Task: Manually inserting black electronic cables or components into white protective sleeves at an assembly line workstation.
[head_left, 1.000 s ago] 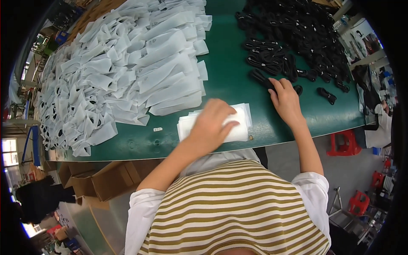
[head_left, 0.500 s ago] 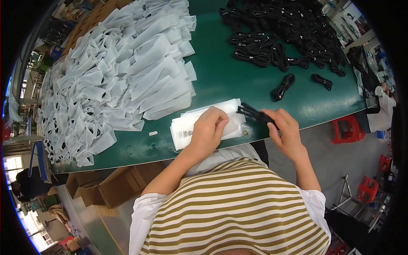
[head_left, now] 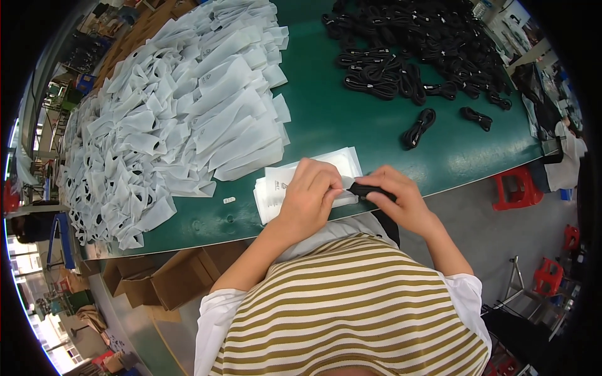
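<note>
The grip of the right hand (head_left: 401, 197) closes, thumb against fingers, around a coiled black cable bundle (head_left: 370, 190), whose front end points toward the left hand (head_left: 310, 191) at the right end of a frosted plastic bag (head_left: 273, 187). The left grip looks pinched on that bag's edge, near its mouth (the fingers hide just where). The bundle looks light and springy, not fragile, so a hold around its middle should keep the loops together without crushing them. The bag seems thin, limp and rather slippery; its edge is best pinched between thumb and fingertip, lest it wrinkle or slide. Under it lies a stack of flat bags (head_left: 350, 160), at the near edge of the green tabletop (head_left: 313, 106). A small white piece (head_left: 229, 200) lies to the left of the stack. Two loose cable bundles (head_left: 419, 128) rest beyond the right hand, short of a heap of black cables (head_left: 382, 78). Far to the left spreads a broad pile of whitish bags (head_left: 241, 94), dark bits showing at some ends.
</note>
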`<state>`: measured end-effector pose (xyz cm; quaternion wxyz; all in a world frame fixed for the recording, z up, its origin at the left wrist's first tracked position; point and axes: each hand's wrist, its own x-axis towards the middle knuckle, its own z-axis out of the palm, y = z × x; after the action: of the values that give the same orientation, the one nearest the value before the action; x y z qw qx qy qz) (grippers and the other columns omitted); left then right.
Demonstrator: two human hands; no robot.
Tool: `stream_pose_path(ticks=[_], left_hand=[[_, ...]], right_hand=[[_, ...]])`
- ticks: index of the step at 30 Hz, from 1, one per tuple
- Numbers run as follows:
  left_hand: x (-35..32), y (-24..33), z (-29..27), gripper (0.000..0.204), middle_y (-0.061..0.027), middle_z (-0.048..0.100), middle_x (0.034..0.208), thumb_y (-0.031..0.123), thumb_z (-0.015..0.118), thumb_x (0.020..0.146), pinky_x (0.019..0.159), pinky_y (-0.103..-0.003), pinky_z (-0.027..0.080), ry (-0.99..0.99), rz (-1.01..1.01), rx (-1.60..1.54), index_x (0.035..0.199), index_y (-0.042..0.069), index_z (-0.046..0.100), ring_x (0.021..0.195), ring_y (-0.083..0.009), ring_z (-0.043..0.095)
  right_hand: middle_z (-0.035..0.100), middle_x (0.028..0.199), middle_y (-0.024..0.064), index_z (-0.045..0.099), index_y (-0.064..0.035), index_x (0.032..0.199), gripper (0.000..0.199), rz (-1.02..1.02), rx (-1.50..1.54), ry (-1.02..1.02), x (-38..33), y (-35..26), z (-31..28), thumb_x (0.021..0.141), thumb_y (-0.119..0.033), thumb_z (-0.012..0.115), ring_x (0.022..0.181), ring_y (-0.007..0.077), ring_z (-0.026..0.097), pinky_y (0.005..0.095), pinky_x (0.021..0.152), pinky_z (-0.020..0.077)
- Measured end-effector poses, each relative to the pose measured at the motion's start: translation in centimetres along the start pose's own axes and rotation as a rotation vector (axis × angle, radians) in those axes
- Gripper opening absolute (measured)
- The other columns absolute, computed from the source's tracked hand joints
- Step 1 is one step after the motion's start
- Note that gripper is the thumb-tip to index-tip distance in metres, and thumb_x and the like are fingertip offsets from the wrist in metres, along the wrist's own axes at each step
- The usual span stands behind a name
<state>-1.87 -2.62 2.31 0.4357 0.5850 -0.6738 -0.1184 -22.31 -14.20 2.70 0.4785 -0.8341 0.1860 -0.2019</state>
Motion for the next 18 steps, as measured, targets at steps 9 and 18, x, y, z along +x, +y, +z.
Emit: stream_pose_path(ticks=[9,18], left_hand=[[1.3,-0.5,-3.7,0.003,-0.0083,0.063,0.108,0.005,0.060,0.093,0.090,-0.032,0.044,0.261,-0.286,-0.496,0.093,0.004,0.057,0.100,-0.0185,0.056],[7.0,-6.8,-14.4,0.014,-0.0089,0.063,0.109,0.011,0.056,0.099,0.090,-0.031,0.046,0.777,-0.210,-0.235,0.107,-0.001,0.057,0.100,-0.0171,0.058]], right_hand=[[0.053,0.114,0.0133,0.066,-0.0090,0.121,0.041,-0.309,0.177,0.415,3.5,-1.5,3.3,0.081,-0.001,0.074,0.084,0.0186,0.057,0.0296,0.071,0.0499],[0.057,0.094,0.0143,0.063,-0.0069,0.117,0.027,0.341,-0.975,0.502,4.0,3.5,-4.2,0.091,-0.013,0.065,0.077,0.0317,0.061,0.0375,0.065,0.0514]])
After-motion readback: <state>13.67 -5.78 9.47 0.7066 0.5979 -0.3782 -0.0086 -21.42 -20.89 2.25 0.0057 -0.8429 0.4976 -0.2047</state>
